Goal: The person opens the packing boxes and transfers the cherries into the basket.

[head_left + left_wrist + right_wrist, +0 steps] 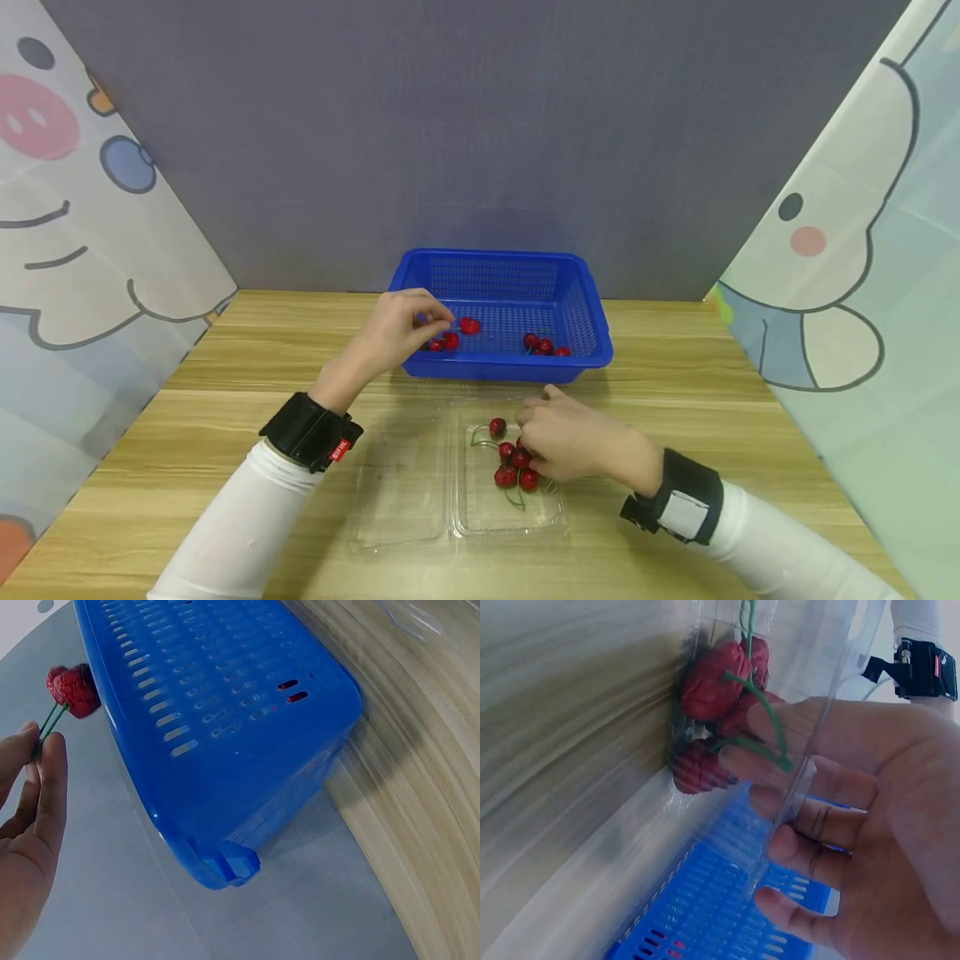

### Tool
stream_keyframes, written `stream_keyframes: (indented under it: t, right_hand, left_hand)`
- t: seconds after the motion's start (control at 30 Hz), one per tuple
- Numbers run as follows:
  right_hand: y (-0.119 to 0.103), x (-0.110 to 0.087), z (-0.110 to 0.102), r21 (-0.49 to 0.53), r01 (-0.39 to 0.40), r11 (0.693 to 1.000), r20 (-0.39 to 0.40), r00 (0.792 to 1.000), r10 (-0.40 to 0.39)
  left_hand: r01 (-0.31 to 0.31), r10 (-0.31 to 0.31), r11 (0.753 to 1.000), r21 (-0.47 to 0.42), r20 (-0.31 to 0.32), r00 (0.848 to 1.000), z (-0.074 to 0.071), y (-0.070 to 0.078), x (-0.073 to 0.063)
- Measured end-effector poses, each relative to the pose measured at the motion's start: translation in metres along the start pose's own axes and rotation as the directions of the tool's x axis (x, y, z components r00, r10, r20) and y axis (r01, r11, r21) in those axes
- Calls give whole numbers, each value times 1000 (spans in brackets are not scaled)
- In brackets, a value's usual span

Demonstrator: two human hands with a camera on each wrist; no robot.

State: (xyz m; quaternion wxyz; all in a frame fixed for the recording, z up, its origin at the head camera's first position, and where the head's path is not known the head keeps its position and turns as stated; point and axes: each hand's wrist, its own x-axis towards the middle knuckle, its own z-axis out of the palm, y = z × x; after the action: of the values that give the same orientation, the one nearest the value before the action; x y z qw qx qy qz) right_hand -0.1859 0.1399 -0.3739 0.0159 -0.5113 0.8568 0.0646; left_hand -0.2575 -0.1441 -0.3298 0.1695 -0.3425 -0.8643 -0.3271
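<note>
My left hand (408, 325) pinches the green stems of red cherries (73, 690) between thumb and fingertips. It is at the left end of the blue basket (596, 333), with the cherries hanging over the rim. My right hand (566, 433) reaches into the right half of a clear plastic clamshell box (405, 483). Several dark red cherries (506, 476) with green stems lie in that half. In the right wrist view, thumb and index finger (739, 759) touch or nearly touch the cherries, spread apart, while the other fingers show through the clear wall.
Loose cherries (545, 346) lie at the right front of the basket, and others (450, 341) sit at its left front. The box's other half lies flat to the left on the wooden table (247, 392). A grey panel (480, 125) stands behind, with printed cloths at both sides.
</note>
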Motion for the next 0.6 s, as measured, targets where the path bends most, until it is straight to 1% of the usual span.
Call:
stream_keyframes:
  t: [0.17,0.27,0.37,0.47,0.6]
  right_hand:
    - [-5,1,1,-10,-62,998,32,998,63]
    - [-7,1,1,-14,-102,995,37,994,102]
    - [-9,2,1,-25,-124,992,34,992,124]
    - [-10,3,1,-30,-141,990,15,990,141]
    - [-11,4,3,-29,-157,987,-43,987,156]
  left_hand:
    - [32,-32,999,19,0,1000,-1,-1,-1]
    - [37,-37,999,36,8,999,-1,0,-1]
    - [34,-35,997,64,23,999,0,0,-1]
    - [35,-40,994,99,48,998,1,-4,0]
    - [23,-31,993,117,67,997,3,-7,-2]
